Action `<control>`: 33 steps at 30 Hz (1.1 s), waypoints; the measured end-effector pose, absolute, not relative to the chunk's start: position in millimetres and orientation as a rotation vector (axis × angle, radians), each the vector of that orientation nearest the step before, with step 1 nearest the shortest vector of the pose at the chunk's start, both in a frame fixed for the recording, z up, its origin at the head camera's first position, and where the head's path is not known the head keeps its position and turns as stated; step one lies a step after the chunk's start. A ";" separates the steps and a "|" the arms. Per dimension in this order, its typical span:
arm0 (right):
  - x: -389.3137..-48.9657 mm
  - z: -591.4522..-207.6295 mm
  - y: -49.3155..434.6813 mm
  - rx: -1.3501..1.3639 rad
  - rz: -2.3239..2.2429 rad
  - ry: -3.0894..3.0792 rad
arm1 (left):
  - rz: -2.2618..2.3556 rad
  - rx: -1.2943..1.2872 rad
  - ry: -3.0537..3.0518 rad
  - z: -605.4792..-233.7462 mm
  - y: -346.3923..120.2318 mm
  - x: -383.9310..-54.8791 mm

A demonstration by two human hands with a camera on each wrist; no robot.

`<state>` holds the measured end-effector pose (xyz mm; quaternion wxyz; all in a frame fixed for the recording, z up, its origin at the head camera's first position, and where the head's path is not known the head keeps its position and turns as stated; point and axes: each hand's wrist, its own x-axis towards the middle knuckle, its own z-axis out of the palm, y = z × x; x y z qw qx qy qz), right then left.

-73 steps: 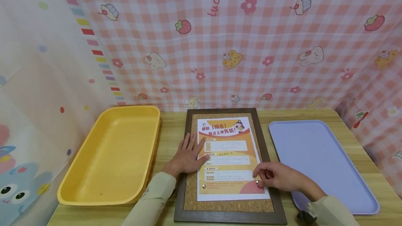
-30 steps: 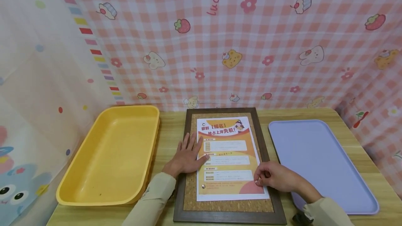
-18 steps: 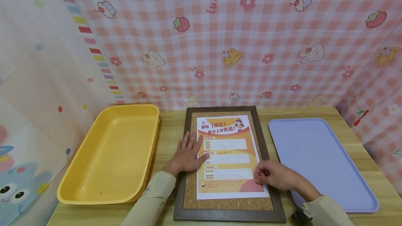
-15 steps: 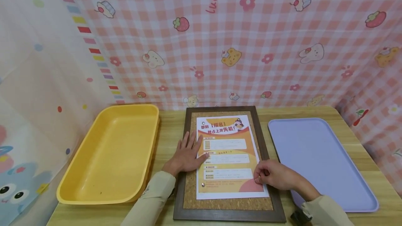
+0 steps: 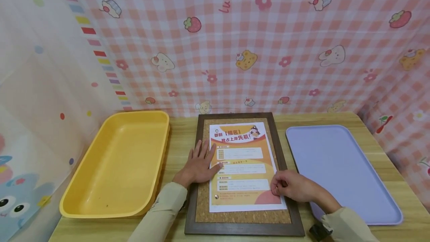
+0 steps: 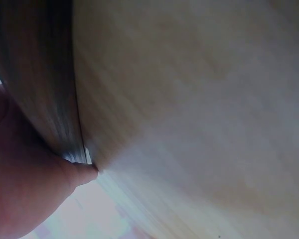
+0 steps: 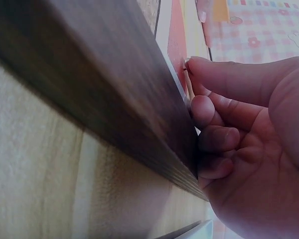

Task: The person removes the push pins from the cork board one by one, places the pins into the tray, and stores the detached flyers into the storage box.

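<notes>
A printed paper poster [image 5: 239,160] lies on a cork board [image 5: 248,217] with a dark wooden frame. Metal thumbtacks show at its upper left, upper right and lower left, the last being a silvery thumbtack [image 5: 216,196]. My left hand [image 5: 197,166] rests with spread fingers across the frame's left side and the poster's edge. At the poster's lower right corner, my right hand [image 5: 295,186] has thumb and forefinger together on a thumbtack [image 7: 186,63]; the right wrist view shows it at the thumb tip. From above, the fingers hide that tack.
Left of the board stands a deep yellow tray [image 5: 114,163]. A flat lavender tray [image 5: 339,171] lies to the right, partly under my right forearm. Behind the wooden table [image 5: 183,130] hangs a pink checked cloth [image 5: 215,47].
The thumbtack at the lower right, visible between my right fingers earlier, is now covered by them. The right fingers have closed in on it slightly. My left hand stays in place.
</notes>
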<state>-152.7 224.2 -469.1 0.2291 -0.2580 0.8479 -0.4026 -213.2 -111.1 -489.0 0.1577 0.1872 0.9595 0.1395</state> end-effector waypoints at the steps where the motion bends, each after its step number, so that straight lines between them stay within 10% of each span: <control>1: -152.8 -468.9 224.1 -0.710 -1.110 2.333 | 0.403 0.540 2.745 -488.3 -111.1 -213.0; 33: -151.2 -468.2 224.5 -0.756 -1.094 2.325 | 0.446 0.540 2.735 -486.7 -113.4 -212.1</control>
